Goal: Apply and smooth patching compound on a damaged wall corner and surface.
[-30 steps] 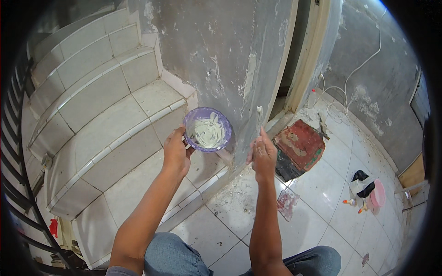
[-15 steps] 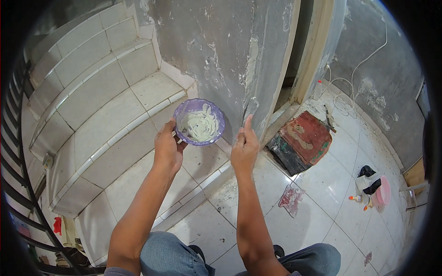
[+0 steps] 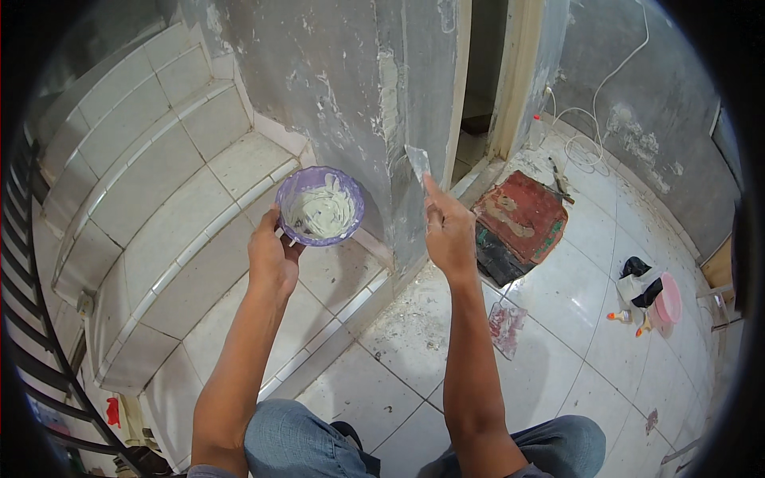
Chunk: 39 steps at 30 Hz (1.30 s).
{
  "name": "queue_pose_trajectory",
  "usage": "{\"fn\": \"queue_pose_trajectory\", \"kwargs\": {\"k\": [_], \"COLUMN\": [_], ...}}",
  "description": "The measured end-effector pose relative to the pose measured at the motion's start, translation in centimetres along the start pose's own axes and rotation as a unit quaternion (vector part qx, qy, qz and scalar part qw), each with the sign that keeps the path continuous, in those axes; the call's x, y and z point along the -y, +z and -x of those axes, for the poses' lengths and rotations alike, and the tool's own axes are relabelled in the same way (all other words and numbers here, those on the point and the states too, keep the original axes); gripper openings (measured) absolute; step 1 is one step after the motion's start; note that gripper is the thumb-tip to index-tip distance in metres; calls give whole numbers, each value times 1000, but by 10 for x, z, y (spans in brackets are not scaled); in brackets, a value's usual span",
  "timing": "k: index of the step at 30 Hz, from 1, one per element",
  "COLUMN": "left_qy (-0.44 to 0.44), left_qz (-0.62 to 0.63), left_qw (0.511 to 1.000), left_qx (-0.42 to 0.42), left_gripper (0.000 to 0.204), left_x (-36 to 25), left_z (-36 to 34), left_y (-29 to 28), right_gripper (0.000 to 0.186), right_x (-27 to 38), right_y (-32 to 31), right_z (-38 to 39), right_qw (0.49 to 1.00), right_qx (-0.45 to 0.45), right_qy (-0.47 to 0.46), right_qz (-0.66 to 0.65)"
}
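Observation:
My left hand (image 3: 273,251) grips the side of a purple bowl (image 3: 358,209), tilted toward me. Pale, creamy filler paste (image 3: 323,211) lies smeared inside it. Closed round a putty knife (image 3: 417,162), my right hand (image 3: 451,231) has its index finger stretched along the tool. The handle is hidden in the palm. The blade carries whitish smears and is at the grey wall (image 3: 335,80), close to its corner; whether it touches cannot be told. A rough pale strip of filler (image 3: 389,103) runs down the wall just left of the blade.
Tiled steps (image 3: 151,199) curve along the left, beside a black railing (image 3: 56,382). Right of the door frame (image 3: 518,80), a worn red and black bag-like thing (image 3: 522,219) lies on the floor. Farther right are paintbrushes (image 3: 619,316), a pink tub (image 3: 668,298) and a white cable (image 3: 594,119).
My right hand has moved right, off the strip, and the putty knife's blade now shows plainly. The left hand still holds the bowl. The whole view has shifted a little.

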<state>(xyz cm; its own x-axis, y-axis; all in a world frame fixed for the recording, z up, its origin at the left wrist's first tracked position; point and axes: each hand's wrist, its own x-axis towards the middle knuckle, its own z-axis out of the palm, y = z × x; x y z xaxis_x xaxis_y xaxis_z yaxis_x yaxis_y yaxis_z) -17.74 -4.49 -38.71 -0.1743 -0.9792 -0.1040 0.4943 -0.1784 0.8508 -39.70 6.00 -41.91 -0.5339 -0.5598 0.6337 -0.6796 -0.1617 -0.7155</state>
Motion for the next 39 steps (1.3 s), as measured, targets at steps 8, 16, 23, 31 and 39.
{"fn": "queue_pose_trajectory", "kwargs": {"k": [8,16,23,31,39], "left_qy": [3,19,19,10,14], "left_qz": [-13,-11,-24,-5,-10], "left_qw": [1000,1000,999,1000,1000], "left_qx": [1,4,-13,-10,0], "left_gripper": [31,29,30,30,26], "left_x": [-1,-2,-3,4,-2], "left_z": [-2,6,2,-2,3], "left_y": [-5,0,-6,-3,-5], "right_gripper": [45,41,43,43,51], "right_x": [-5,6,-15,21,10], "right_y": [-3,11,14,-1,52], "right_z": [60,19,57,50,32], "right_qw": [992,994,999,965,997], "right_qx": [115,11,25,87,-44], "right_qy": [46,93,-39,112,-40], "right_qz": [-13,-57,10,-221,-52]}}
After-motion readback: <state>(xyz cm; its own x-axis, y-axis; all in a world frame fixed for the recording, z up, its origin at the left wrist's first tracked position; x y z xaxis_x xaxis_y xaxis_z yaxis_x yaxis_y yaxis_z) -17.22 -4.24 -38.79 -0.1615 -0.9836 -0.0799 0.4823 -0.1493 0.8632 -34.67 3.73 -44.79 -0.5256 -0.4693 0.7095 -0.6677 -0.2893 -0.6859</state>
